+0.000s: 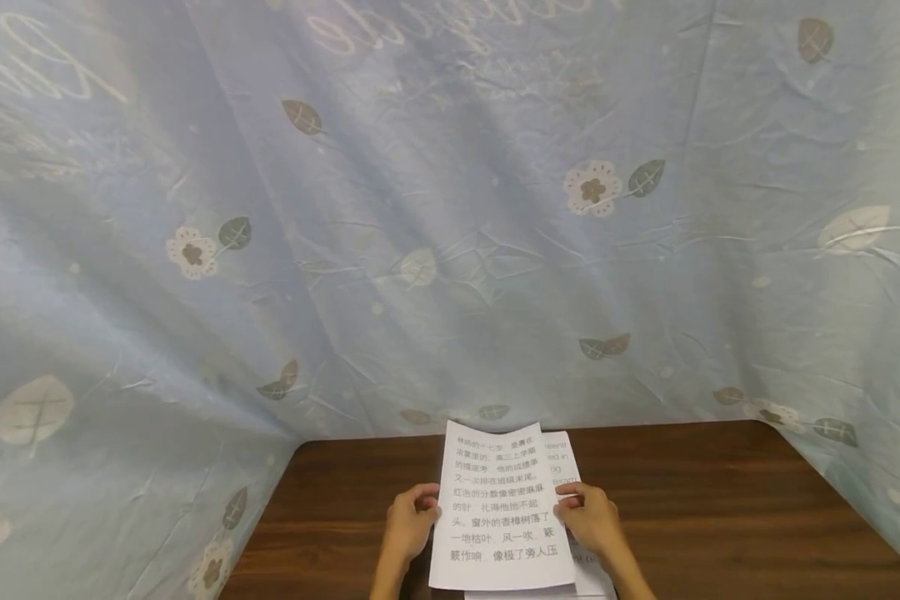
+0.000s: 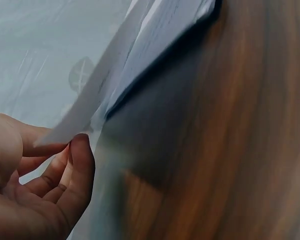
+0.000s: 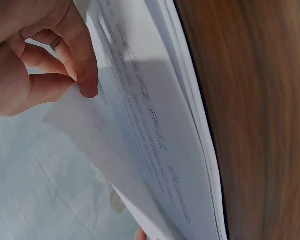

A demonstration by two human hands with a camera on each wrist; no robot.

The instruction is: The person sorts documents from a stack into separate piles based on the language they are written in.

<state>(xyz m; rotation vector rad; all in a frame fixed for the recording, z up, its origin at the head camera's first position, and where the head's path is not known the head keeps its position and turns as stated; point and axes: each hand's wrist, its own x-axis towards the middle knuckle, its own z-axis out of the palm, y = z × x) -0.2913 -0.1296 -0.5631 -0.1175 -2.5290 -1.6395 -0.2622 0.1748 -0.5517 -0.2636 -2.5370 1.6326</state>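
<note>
A white sheet with large printed Chinese characters (image 1: 498, 508) is held up off the table in the head view. The left hand (image 1: 408, 523) pinches its left edge; in the left wrist view the left hand (image 2: 45, 185) has thumb and fingers on the paper's edge (image 2: 97, 90). At the right edge the right hand (image 1: 594, 521) pinches the sheet, as the right hand (image 3: 50, 55) also shows in the right wrist view. Beneath lie further printed sheets (image 3: 155, 80), partly covered; English letters show on the upper one (image 1: 562, 458).
The dark brown wooden table (image 1: 690, 500) extends to both sides of the papers. A pale blue cloth with leaf and flower prints (image 1: 450, 333) hangs behind the table and along its sides. Something dark (image 2: 155, 105) lies under the papers in the left wrist view.
</note>
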